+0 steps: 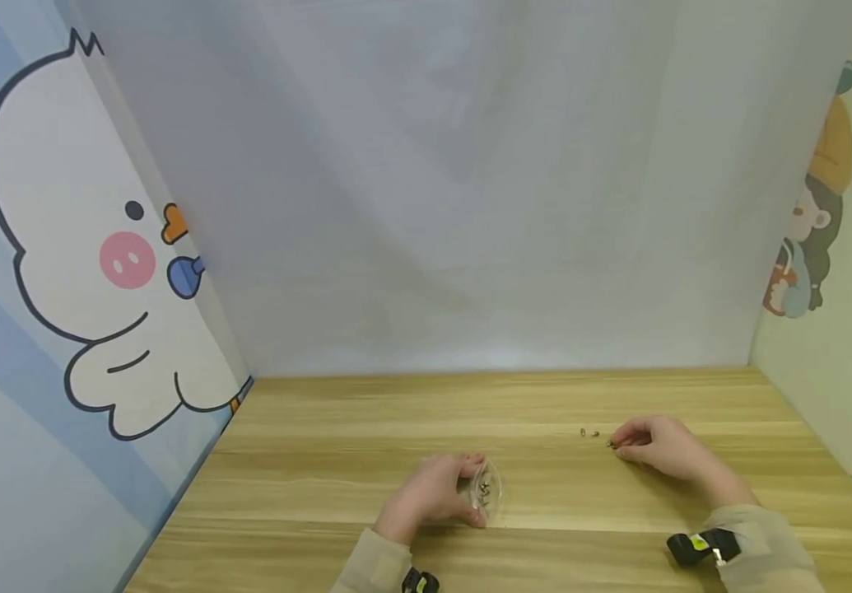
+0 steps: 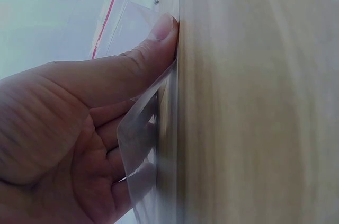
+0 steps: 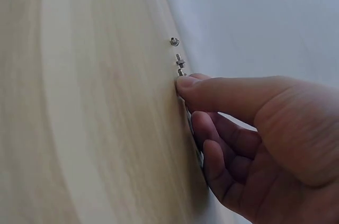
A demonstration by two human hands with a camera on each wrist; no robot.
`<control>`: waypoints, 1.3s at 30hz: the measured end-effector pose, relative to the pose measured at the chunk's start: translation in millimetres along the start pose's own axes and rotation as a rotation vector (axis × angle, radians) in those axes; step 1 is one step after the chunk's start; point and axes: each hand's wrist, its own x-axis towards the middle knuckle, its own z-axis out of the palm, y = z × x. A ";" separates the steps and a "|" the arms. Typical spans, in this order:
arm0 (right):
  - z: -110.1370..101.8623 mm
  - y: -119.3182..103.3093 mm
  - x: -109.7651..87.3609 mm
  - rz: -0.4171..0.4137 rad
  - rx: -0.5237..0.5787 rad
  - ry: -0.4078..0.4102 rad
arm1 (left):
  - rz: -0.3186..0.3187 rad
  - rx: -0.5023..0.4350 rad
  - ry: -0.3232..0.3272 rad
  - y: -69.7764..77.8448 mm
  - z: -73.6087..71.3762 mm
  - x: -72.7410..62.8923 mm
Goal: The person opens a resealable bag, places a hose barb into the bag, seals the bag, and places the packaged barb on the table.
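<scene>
Screw (image 1: 610, 444), small and metal, is pinched between the thumb and fingertips of the right hand (image 1: 666, 453), low at the surface of the wooden table (image 1: 366, 403); whether it is touching the wood cannot be told. Two loose screws (image 1: 594, 434) are seen lying on the table just beside those fingertips. By the left hand (image 1: 433, 492), a clear plastic bag (image 2: 127, 33) with a red strip is gripped between thumb and fingers, with small metal pieces (image 1: 484, 487) held inside.

Bag (image 2: 121, 28): glossy clr. plastic; hdw. (image 3: 180, 62): metal.
</scene>
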 end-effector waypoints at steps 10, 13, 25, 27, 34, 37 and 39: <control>-0.3 -4.1 -0.5 0.031 -0.065 -0.001 | 0.003 -0.012 0.003 0.4 -0.4 -0.4; 0.3 -4.2 -0.9 0.031 -0.077 0.002 | 0.000 -0.004 0.004 -0.2 0.3 0.1; 1.0 -2.8 0.3 -0.015 -0.116 -0.003 | -0.011 -0.009 0.006 -0.9 1.0 0.9; 0.7 -3.2 0.4 -0.013 -0.122 -0.007 | -0.016 -0.021 0.004 -1.0 0.9 1.1; -0.5 -4.8 0.2 -0.027 -0.139 -0.020 | -0.020 -0.027 -0.005 -0.3 -0.9 1.3; -0.3 -3.9 0.0 -0.027 -0.132 -0.023 | -0.018 -0.022 -0.006 -0.6 -0.4 1.5; -0.7 -2.9 -0.1 -0.036 -0.127 -0.028 | -0.014 -0.019 -0.005 -0.9 -0.1 1.6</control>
